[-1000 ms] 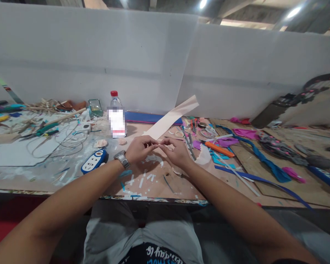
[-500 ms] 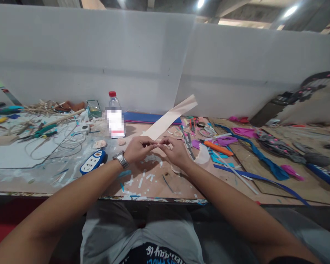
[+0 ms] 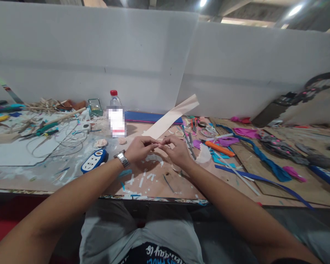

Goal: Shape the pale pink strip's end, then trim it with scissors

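Note:
Both hands meet over the middle of the worktable, fingertips pinched together and nearly touching. My left hand (image 3: 141, 148), with a metal wristwatch (image 3: 122, 158) on its wrist, is closed with thumb against forefinger. Facing it, my right hand (image 3: 176, 149) pinches in the same way. A small pale bit may sit between the fingertips, but they mostly hide it. Just behind the hands, a long cream paper strip (image 3: 172, 114) slants up to the right across a blue flat board (image 3: 143, 117). Its lower end passes behind my left hand; whether it is held I cannot tell.
Left of the hands are a blue-and-white power strip (image 3: 94, 161), a red-capped bottle (image 3: 114, 99), pale paper discs (image 3: 101, 143) and green-handled pliers (image 3: 47, 128). To the right lie an orange cutter (image 3: 220, 149), scissors (image 3: 189, 143) and a blue ribbon (image 3: 264, 177). Paper scraps (image 3: 132, 179) litter the front.
The view has shifted very slightly. My hands stay pinched together in nearly the same place, with only a tiny shift of the fingers.

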The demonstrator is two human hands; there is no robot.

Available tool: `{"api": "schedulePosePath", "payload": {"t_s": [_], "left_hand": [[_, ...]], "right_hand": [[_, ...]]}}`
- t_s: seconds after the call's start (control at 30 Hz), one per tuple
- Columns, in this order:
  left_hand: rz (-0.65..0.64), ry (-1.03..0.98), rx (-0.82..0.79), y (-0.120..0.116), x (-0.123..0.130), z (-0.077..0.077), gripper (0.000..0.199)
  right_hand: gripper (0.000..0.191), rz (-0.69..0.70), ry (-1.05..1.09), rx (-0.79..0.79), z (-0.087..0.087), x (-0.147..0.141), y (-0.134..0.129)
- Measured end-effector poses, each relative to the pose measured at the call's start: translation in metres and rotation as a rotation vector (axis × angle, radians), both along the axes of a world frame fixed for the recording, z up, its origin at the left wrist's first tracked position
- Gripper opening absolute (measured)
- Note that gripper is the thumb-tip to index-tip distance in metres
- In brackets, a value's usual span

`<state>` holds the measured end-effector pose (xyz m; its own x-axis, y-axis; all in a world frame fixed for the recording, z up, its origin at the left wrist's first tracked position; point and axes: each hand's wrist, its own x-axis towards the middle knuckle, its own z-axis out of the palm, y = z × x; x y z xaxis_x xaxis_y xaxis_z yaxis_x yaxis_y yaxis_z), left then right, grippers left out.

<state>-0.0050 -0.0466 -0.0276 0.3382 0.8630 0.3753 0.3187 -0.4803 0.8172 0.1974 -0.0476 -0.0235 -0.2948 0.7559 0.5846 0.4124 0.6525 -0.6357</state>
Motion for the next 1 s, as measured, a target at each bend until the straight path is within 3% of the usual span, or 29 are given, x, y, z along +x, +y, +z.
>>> {"api": "schedulePosePath", "payload": {"t_s": [0.33,1.0], "left_hand": [[-0.138,-0.1,-0.048,0.0035,0.0029,-0.0099,0.034],[-0.083,-0.062,-0.061,0.0028,-0.0018,-0.0045,0.039]], "right_hand": [[0.021,-0.018,-0.024,-0.001,-0.0007,0.0001,0.0008],[0.025,-0.027,-0.011,0.048,0.0019,0.0014,-0.001]]}}
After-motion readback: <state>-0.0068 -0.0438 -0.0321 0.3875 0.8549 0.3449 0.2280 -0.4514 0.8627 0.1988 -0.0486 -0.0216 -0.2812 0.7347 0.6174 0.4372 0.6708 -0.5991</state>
